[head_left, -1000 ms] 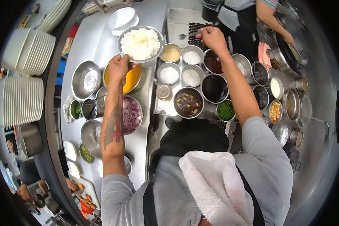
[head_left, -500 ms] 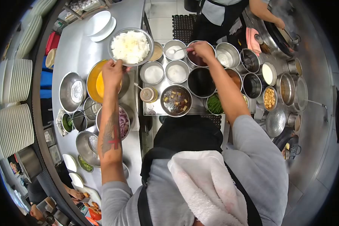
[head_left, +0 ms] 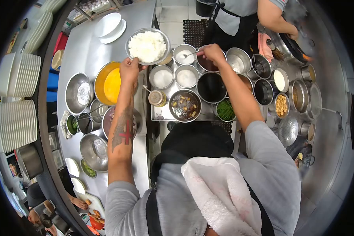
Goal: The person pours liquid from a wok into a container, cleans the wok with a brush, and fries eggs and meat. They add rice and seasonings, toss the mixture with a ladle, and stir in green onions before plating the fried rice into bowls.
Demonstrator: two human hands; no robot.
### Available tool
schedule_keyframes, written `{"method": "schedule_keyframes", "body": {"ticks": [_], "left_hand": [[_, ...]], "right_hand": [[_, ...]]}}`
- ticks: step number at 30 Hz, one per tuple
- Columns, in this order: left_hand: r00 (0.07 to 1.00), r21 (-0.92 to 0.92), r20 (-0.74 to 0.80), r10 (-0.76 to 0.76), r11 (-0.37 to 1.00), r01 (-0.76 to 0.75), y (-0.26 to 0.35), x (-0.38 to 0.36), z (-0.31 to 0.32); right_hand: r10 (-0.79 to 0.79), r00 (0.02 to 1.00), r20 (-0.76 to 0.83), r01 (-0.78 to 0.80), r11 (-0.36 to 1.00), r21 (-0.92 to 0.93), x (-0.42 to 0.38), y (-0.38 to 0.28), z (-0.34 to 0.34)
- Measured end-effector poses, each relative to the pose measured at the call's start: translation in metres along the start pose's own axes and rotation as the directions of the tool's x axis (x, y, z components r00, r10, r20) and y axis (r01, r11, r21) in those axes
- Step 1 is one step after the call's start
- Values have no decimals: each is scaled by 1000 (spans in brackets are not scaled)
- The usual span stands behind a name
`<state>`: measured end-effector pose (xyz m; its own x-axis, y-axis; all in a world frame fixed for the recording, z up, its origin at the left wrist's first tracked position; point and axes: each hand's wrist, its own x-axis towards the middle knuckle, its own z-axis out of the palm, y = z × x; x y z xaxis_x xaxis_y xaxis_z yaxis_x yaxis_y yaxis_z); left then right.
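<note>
My left hand point(head_left: 130, 70) is closed on the near rim of a metal bowl point(head_left: 168, 50) heaped with white rice point(head_left: 147, 46). The bowl hangs level beside the row of seasoning tins. Pinched in my right hand point(head_left: 211, 54) is a spoon point(head_left: 189, 54), its tip over a tin of white powder point(head_left: 181, 59). Two more tins of white grains point(head_left: 161, 76) point(head_left: 186, 76) stand just nearer. Close by are a pot of dark liquid point(head_left: 211, 86), a pot of brown broth with pale chunks point(head_left: 184, 105) and a jar point(head_left: 157, 98) with a handle sticking out.
On the left counter point(head_left: 86, 43) stand a bowl of yellow liquid point(head_left: 106, 84), steel bowls point(head_left: 79, 93) and white bowls point(head_left: 108, 24). Chopped greens point(head_left: 225, 109) and a perforated ladle point(head_left: 288, 131) lie to the right. A co-worker's arm point(head_left: 277, 19) reaches over a steaming wok point(head_left: 291, 49).
The rice bowl in my left hand has shifted right and slightly up, closer to the tins. The spoon in my right hand stays over the white powder. The co-worker's arm has moved.
</note>
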<state>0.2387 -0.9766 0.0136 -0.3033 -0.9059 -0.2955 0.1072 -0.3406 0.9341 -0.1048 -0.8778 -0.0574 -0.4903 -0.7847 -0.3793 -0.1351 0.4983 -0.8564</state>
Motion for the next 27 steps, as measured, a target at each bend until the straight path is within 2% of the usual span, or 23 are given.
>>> {"method": "schedule_keyframes", "body": {"ticks": [1, 2, 4, 5, 6, 7, 8, 9, 10, 11, 12, 13, 14, 17, 20, 22, 23, 24, 26, 27], "left_hand": [[986, 219, -33, 165, 964, -154, 3, 2, -1], [943, 433, -39, 330, 856, -282, 8, 3, -6], [914, 466, -74, 399, 824, -322, 13, 7, -14], [935, 403, -71, 348, 868, -292, 10, 14, -19], [955, 337, -57, 292, 906, -257, 4, 18, -25], [984, 195, -43, 174, 967, -163, 17, 3, -21], [983, 191, -47, 177, 968, -165, 23, -3, -24], [998, 17, -30, 53, 998, -53, 27, -11, -29], [997, -152, 6, -72, 986, 72, 27, -20, -38], [997, -162, 45, -57, 985, 64, 30, -32, -45], [997, -161, 37, -68, 984, 73, 34, -45, -49], [999, -145, -5, -47, 988, 46, 40, -58, -52], [999, -129, -45, -24, 991, 19, 45, -68, -55], [998, -104, -69, -2, 995, -6, 48, -81, -84], [992, -107, -121, 25, 993, -38, 60, -103, -96], [977, 3, -194, 91, 996, -92, 68, -111, -103], [967, 89, -211, 142, 988, -125, 63, -107, -115], [963, 91, -216, 158, 986, -141, 56, -101, -122], [907, 412, -187, 379, 868, -278, 50, -92, -134], [906, 346, -195, 375, 891, -294, 50, -93, -126]], "right_hand": [[-46, 999, 30, 41, 991, 125, -28, -37, -11], [-143, 986, 86, 124, 974, 191, -38, -58, -18], [-240, 966, 96, 223, 961, 164, -63, -103, -20], [-359, 933, -29, 351, 924, -154, -74, -118, -18], [-363, 931, -18, 357, 921, -154, -77, -119, -11], [-405, 914, 7, 394, 885, -251, -78, -118, -5], [-444, 896, 35, 427, 836, -345, -78, -117, 2], [-455, 886, 91, 454, 809, -374, -81, -109, 16], [-371, 915, 158, 403, 848, -343, -87, -101, 34], [-478, 845, 238, 534, 755, -379, -82, -80, 53], [-450, 848, 279, 527, 775, -349, -79, -61, 74], [-363, 888, 281, 455, 777, -435, -76, -44, 96], [-409, 872, 267, 489, 728, -481, -79, -35, 110], [-360, 906, 223, 424, 773, -472, -72, -12, 134], [-288, 912, 291, 392, 821, -416, -58, -6, 138], [-100, 938, 332, 168, 968, -185, -57, -26, 106], [-93, 931, 352, 103, 995, -9, -66, -45, 89], [-96, 920, 379, 34, 985, 167, -81, -68, 73], [-209, 883, 419, 74, 946, 316, -104, -111, 54], [-280, 888, 366, 183, 943, 278, -110, -125, 52]]}}
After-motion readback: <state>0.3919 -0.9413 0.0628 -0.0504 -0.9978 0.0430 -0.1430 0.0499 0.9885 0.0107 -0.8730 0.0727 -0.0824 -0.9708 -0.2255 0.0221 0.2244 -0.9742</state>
